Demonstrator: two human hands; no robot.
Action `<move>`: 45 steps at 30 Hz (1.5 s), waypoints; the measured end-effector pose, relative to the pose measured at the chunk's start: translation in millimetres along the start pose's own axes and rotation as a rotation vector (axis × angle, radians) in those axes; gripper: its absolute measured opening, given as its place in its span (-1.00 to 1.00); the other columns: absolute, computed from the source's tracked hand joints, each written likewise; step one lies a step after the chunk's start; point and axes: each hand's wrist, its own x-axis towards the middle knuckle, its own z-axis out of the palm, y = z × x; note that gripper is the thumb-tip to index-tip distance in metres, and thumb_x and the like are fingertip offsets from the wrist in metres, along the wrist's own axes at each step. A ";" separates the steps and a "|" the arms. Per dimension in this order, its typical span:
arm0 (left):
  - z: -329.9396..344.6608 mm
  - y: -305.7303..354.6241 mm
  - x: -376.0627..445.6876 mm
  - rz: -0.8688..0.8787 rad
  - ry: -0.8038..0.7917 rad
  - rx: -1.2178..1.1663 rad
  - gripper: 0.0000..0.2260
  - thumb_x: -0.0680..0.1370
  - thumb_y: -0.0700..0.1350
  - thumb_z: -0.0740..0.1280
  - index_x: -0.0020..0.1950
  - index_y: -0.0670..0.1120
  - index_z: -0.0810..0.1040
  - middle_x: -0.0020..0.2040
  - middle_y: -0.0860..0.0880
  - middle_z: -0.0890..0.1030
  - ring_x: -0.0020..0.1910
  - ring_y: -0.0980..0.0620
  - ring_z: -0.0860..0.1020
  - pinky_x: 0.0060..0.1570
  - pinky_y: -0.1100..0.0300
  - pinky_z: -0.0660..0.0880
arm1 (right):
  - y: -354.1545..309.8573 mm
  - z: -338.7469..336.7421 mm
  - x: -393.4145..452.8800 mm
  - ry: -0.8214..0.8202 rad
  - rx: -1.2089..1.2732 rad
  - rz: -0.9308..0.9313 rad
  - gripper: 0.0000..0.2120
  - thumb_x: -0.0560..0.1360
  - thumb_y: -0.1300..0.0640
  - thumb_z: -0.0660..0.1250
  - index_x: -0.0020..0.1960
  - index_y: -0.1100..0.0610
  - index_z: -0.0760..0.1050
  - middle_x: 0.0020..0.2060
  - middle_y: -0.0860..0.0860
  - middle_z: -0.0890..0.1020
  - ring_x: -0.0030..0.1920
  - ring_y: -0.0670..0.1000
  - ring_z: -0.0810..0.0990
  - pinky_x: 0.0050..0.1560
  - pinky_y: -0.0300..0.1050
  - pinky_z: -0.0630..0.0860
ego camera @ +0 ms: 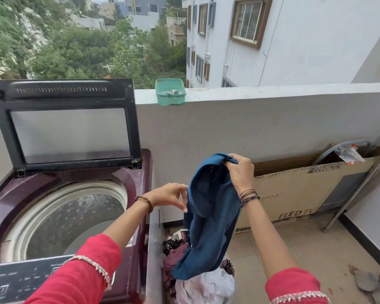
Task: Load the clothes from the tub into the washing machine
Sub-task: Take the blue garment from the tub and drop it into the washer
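A maroon top-loading washing machine (132, 172) stands at the left with its lid (68, 123) raised and its steel drum (75, 216) showing no clothes. My right hand (239, 170) grips the top of a blue garment (208, 216) that hangs down over the pile of clothes (204, 286) in the tub at the bottom centre. The tub itself is mostly hidden under the clothes. My left hand (173, 196) is beside the garment's left edge with fingers curled toward the cloth; whether it pinches the cloth is unclear.
A balcony parapet (272, 119) runs behind. A green basket (170, 92) sits on its ledge. A flat cardboard TV box (294, 194) leans against the wall at right, next to a metal stand (360, 183). Tiled floor (316, 249) lies to the right.
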 end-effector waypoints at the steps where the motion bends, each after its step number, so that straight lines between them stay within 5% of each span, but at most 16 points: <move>1: 4.1 -5.5 1.6 0.004 0.046 0.026 -0.77 0.40 -0.20 0.47 -0.18 0.14 0.54 -0.22 0.08 0.58 -0.27 0.23 0.47 -0.24 0.41 0.36 | -1.5 0.1 0.0 0.000 0.026 -0.006 -0.90 0.47 0.19 0.36 -0.09 0.12 0.65 -0.30 -0.01 0.61 -0.20 -0.05 0.55 -0.18 -0.18 0.43; 5: 17.2 -6.9 4.7 0.000 0.373 -0.122 -0.77 0.47 -0.26 0.37 -0.26 0.06 0.50 -0.28 0.07 0.50 -0.31 0.28 0.48 -0.23 0.42 0.35 | -7.5 0.3 -1.6 -0.041 0.098 -0.016 -0.92 0.46 0.22 0.36 -0.11 0.13 0.64 -0.28 0.00 0.63 -0.20 -0.07 0.55 -0.11 -0.14 0.48; 8: 20.4 -5.4 9.7 0.013 0.438 -0.273 -0.91 0.52 -0.21 0.33 -0.05 -0.02 0.52 -0.10 0.03 0.51 -0.12 0.24 0.47 -0.05 0.43 0.39 | -9.6 -1.4 -3.0 -0.051 0.088 -0.027 -0.91 0.46 0.21 0.37 -0.09 0.14 0.65 -0.26 0.00 0.64 -0.19 -0.08 0.56 -0.08 -0.15 0.49; 12: 16.6 -13.3 15.2 -0.036 0.605 -0.418 -0.88 0.61 -0.08 0.17 -0.12 -0.04 0.36 -0.26 -0.02 0.45 -0.24 0.07 0.40 -0.12 0.11 0.38 | -7.4 -6.3 -2.3 -0.011 -0.008 -0.015 -0.90 0.46 0.14 0.39 -0.06 0.10 0.65 -0.25 0.00 0.65 -0.16 -0.02 0.59 -0.09 -0.08 0.52; 16: 8.3 -7.4 15.7 -0.034 0.762 -0.408 -0.92 0.62 -0.17 0.17 -0.07 -0.13 0.36 -0.33 0.05 0.46 -0.37 0.27 0.39 -0.25 0.35 0.33 | -2.1 -11.7 -3.1 0.062 -0.108 0.018 -0.87 0.46 0.06 0.39 -0.07 0.08 0.65 -0.22 0.11 0.68 -0.13 0.09 0.61 -0.18 -0.08 0.49; 23: -20.8 0.8 10.9 0.078 0.775 -0.197 -0.87 0.55 -0.07 0.30 -0.16 0.07 0.40 -0.46 0.13 0.50 -0.43 0.18 0.36 -0.23 0.13 0.41 | 0.0 -23.8 -2.8 0.170 -0.167 0.098 -0.78 0.48 0.06 0.33 -0.26 0.19 0.54 -0.36 0.16 0.58 -0.29 0.18 0.49 -0.35 -0.10 0.33; 26: -33.2 10.4 4.8 0.118 0.640 -0.111 -0.80 0.47 0.10 0.37 -0.09 0.08 0.38 -0.35 -0.03 0.61 -0.40 0.08 0.43 -0.23 0.07 0.47 | -1.1 -24.4 -2.2 0.221 -0.195 0.129 -0.75 0.49 0.15 0.27 -0.35 0.18 0.42 -0.42 0.15 0.49 -0.32 0.18 0.42 -0.45 -0.09 0.22; 29: -40.7 17.3 -0.3 0.017 0.436 0.245 -0.59 0.40 0.15 0.42 0.09 0.01 0.34 -0.36 -0.02 0.52 -0.36 -0.02 0.48 -0.27 0.10 0.38 | -1.8 -24.6 -2.2 0.253 -0.222 0.127 -0.76 0.49 0.18 0.24 -0.35 0.18 0.43 -0.38 0.17 0.53 -0.33 0.18 0.44 -0.47 -0.13 0.20; 31: -42.0 11.7 -1.2 -0.055 0.414 0.476 -0.62 0.47 0.08 0.36 0.19 -0.02 0.34 -0.22 -0.10 0.58 -0.16 -0.18 0.57 -0.22 0.07 0.41 | -2.4 -27.1 -2.8 0.261 -0.246 0.117 -0.77 0.49 0.18 0.24 -0.33 0.19 0.47 -0.38 0.15 0.52 -0.32 0.16 0.43 -0.44 -0.14 0.20; 36: -44.3 6.6 -9.6 -0.209 0.670 0.309 -0.91 0.53 -0.08 0.26 0.00 -0.05 0.48 -0.15 -0.15 0.60 -0.09 -0.24 0.57 -0.21 0.05 0.41 | -7.7 -32.5 -3.9 0.201 -0.321 0.101 -0.79 0.47 0.21 0.23 -0.32 0.23 0.48 -0.40 0.14 0.45 -0.32 0.17 0.38 -0.33 -0.12 0.26; 41: -50.9 30.1 -17.6 -0.269 0.888 0.213 -0.78 0.56 -0.15 0.16 0.12 -0.09 0.55 0.09 -0.20 0.61 0.09 -0.28 0.52 -0.05 -0.01 0.43 | -22.9 -34.9 4.9 0.164 -0.265 0.079 -0.71 0.46 0.25 0.22 -0.44 0.19 0.34 -0.47 0.18 0.40 -0.34 0.20 0.38 -0.35 -0.07 0.22; 45: -73.2 39.6 -25.4 -0.283 1.014 -0.133 -0.75 0.57 -0.09 0.18 -0.23 -0.16 0.51 -0.12 -0.26 0.60 -0.06 -0.30 0.51 -0.22 0.06 0.32 | -46.2 -29.1 7.4 0.162 -0.242 0.051 -0.59 0.48 0.12 0.27 -0.51 0.16 0.30 -0.55 0.09 0.36 -0.38 0.20 0.37 -0.47 -0.11 0.22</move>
